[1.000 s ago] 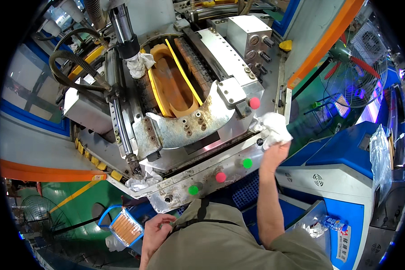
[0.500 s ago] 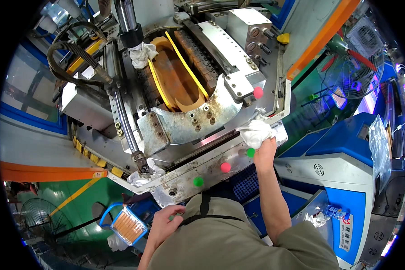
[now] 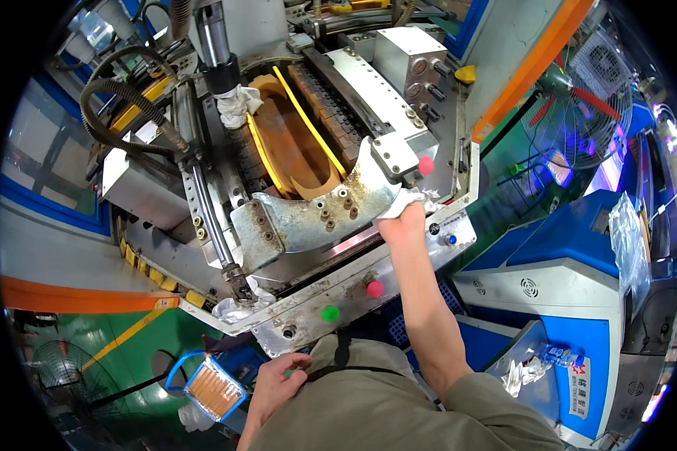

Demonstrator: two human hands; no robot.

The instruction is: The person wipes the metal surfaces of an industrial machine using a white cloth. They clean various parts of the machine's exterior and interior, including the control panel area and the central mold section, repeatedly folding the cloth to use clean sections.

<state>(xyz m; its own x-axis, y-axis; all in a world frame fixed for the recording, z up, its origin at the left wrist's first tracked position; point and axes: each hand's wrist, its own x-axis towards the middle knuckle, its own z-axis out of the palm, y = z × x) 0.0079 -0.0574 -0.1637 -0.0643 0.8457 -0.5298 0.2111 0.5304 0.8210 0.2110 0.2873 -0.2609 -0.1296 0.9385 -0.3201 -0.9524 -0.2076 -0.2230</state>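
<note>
My right hand (image 3: 403, 225) is closed on a crumpled white cloth (image 3: 401, 202) and presses it by the right end of a worn, curved metal plate (image 3: 316, 214). Beyond the plate lies a long brown mould (image 3: 289, 135) with yellow strips along both sides. My left hand (image 3: 277, 382) rests by my waist, fingers loosely bent and apart, holding nothing. Along the machine's front panel (image 3: 353, 301) sit a green button (image 3: 329, 314), a red button (image 3: 374, 289) and a small blue button (image 3: 450, 240).
Another white cloth (image 3: 237, 105) is wrapped below a vertical cylinder (image 3: 212, 45); one more (image 3: 244, 302) lies at the front left corner. A blue-and-white cabinet (image 3: 541, 278) stands at the right. A fan (image 3: 579, 105) is behind it. A blue-framed stool (image 3: 217, 388) is at lower left.
My right hand has moved left and away from me with the cloth, from the panel's right end to the curved plate. The blue button is uncovered. My left hand has hardly moved.
</note>
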